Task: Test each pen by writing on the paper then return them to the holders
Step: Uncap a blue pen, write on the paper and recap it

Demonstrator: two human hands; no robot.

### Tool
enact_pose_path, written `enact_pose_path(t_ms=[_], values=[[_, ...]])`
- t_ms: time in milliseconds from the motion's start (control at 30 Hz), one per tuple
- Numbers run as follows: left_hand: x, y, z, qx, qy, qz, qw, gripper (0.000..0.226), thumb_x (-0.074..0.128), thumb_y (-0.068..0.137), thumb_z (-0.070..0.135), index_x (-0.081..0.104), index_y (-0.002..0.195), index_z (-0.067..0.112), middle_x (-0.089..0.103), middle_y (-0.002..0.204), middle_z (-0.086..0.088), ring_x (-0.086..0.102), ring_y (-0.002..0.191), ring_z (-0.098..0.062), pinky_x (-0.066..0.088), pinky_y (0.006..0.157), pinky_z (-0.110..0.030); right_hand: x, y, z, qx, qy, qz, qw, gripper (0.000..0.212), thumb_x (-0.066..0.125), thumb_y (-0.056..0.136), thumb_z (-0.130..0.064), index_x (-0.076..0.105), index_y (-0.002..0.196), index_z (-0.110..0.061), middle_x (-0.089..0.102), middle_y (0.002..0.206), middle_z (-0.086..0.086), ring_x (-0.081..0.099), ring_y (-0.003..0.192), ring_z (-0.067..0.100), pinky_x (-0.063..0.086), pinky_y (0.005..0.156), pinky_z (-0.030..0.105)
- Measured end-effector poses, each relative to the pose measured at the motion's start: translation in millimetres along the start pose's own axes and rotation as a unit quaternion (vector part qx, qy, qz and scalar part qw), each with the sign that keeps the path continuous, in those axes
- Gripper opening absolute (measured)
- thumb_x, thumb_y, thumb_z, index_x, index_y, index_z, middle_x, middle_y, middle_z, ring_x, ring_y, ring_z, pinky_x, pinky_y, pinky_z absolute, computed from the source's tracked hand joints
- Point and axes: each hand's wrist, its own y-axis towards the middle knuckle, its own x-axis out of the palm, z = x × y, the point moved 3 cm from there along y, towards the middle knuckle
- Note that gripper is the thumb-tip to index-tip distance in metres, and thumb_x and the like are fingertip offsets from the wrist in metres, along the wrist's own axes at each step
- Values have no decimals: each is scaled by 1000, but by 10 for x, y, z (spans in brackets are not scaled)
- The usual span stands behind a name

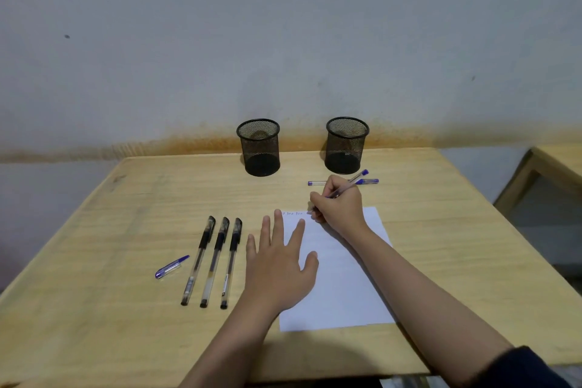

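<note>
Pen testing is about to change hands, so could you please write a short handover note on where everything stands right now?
Right hand: fingers shut on a blue pen, tip at the top edge of the paper, writing.
Left hand: open, flat, pinning the paper's left edge.
Things: a second blue pen lies behind the right hand, near the right holder. Three black pens lie capped, side by side, left of the paper. A loose blue cap lies left of them. Left holder and right holder both look empty.
Done: some faint writing at the paper's top.
Left: which pens are already tested is unclear; cap the blue pen, return all five pens.
</note>
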Motion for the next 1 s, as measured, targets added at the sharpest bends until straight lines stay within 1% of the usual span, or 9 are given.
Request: enact_pose_path(t_ms=[100,267,367,467,600,667,800,933,1000], values=[[4,-2,3,0,0,-1,1000,61,21,92,55,-3,146,40,-23,156,0,-24,142,-22,-10,114,-49,4,7,16,4,2,-1,1000,32,59,81,7,41,61,-10,55,56,21,59,47,27,50,44,26],[4,0,2,-2,-2,1,1000,61,22,92,55,-1,146,40,-21,156,0,-23,142,-22,-10,114,-49,21,20,26,16,-3,-1,1000,30,59,80,8,41,61,-8,56,58,21,59,43,20,50,41,24],[0,-4,7,-4,-2,1,1000,61,22,91,55,-1,146,40,-21,156,0,-23,142,-22,-10,114,-49,25,22,31,19,-16,-6,1000,28,60,78,7,43,62,-7,58,60,23,63,49,25,53,44,27],[-4,-4,10,-4,-5,1,1000,61,22,91,55,0,146,40,-21,157,0,-23,143,-22,-10,114,-49,29,24,35,16,-2,3,1000,28,58,78,9,42,62,-7,57,59,24,61,47,25,51,43,27],[-2,-9,5,-4,-9,0,1000,61,23,91,55,0,146,40,-21,157,0,-23,143,-22,-10,114,-49,21,30,51,26,-14,13,999,28,59,78,7,41,62,-8,55,56,19,62,49,28,51,45,29],[0,-5,4,-4,-8,1,1000,61,23,91,55,0,146,40,-20,157,0,-23,143,-22,-10,114,-49,26,29,51,23,-11,9,1000,27,59,78,7,42,62,-8,56,57,21,62,48,27,52,46,29],[1,2,4,-5,-4,3,1000,61,23,91,55,1,146,40,-20,157,0,-22,143,-23,-9,114,-49,30,19,33,11,-18,6,1000,26,59,78,8,43,63,-7,54,56,19,59,41,19,51,42,26],[2,-8,3,-4,-7,5,1000,61,23,91,55,1,146,40,-19,157,0,-22,143,-22,-9,114,-49,18,21,40,13,0,15,1000,29,57,76,10,40,61,-7,48,53,16,56,42,23,48,42,25],[1,-11,6,-3,-9,6,1000,61,23,91,55,2,146,40,-18,157,0,-22,143,-22,-10,114,-49,19,16,39,18,-11,15,1000,27,59,77,9,41,63,-7,48,55,16,57,42,20,48,41,23]])
